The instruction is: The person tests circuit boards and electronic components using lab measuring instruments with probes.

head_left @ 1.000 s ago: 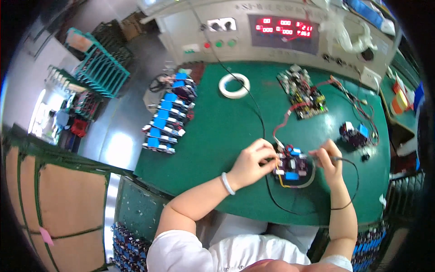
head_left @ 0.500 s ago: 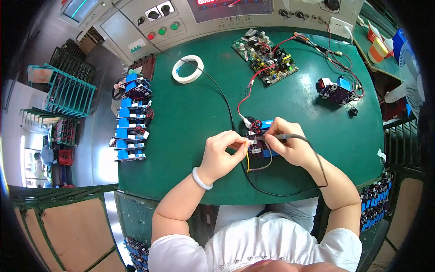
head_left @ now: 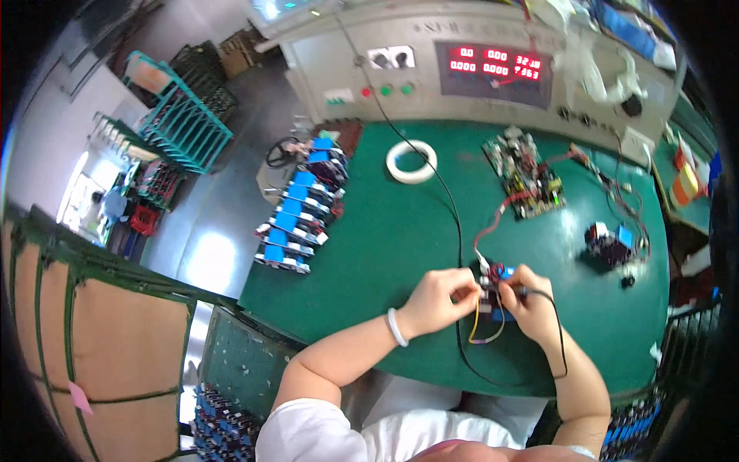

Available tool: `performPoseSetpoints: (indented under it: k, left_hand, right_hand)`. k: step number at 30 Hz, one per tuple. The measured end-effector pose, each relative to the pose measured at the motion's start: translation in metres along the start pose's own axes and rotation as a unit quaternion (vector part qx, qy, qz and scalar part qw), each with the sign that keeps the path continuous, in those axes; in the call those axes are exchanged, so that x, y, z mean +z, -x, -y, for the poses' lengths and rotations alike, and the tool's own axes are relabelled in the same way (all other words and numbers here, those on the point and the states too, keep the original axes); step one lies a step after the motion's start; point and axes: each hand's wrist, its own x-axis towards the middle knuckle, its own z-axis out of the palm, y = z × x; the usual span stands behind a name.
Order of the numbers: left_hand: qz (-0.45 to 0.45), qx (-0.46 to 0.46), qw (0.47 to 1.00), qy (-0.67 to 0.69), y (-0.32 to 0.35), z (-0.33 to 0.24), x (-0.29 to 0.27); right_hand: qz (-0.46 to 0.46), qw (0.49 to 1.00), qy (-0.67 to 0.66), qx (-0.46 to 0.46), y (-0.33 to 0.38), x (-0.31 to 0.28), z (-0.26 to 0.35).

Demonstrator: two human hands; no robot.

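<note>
Yellow wire [head_left: 474, 320]: left hand [head_left: 437, 302] appears to pinch its upper end; slightly blurred.
Black-cabled tool [head_left: 523, 291]: right hand's [head_left: 534, 312] fingers pinch it; tip hidden from me.
Circuit board [head_left: 487, 307]: on the tabletop [head_left: 369, 254], under both hands; I'd steady both wrists, work without prying.
Black cable [head_left: 459, 239]: passes left of board; I'd keep it slack.
Open room: leftward, before the blue-topped modules [head_left: 291, 208].
Front edge: near, under the forearms.

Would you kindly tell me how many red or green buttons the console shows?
3, in a row on the console: a red button at left, a middle green button and a right green button. Others may be hidden.
</note>
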Motion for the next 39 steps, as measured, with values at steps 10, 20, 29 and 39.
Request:
performPoseSetpoints:
  k: [10,20,29,39]
  left_hand:
    - [-0.005,0.010,1.000,0.019,0.004,0.001,0.002]
    - [0.003,0.016,1.000,0.017,0.002,0.000,0.000]
    - [-0.003,0.018,1.000,0.022,0.003,0.003,0.002]
    - [-0.007,0.021,1.000,0.013,0.000,0.004,0.001]
  right_hand:
    - [0.016,0.990,-0.121,0.068,0.004,-0.006,-0.005]
    - [0.043,0.999,-0.024,0.021,0.000,-0.005,-0.004]
    - [0.041,0.999,-0.020,0.028,0.002,-0.004,-0.006]
    - [0.036,0.998,-0.038,0.039,0.001,-0.003,-0.010]
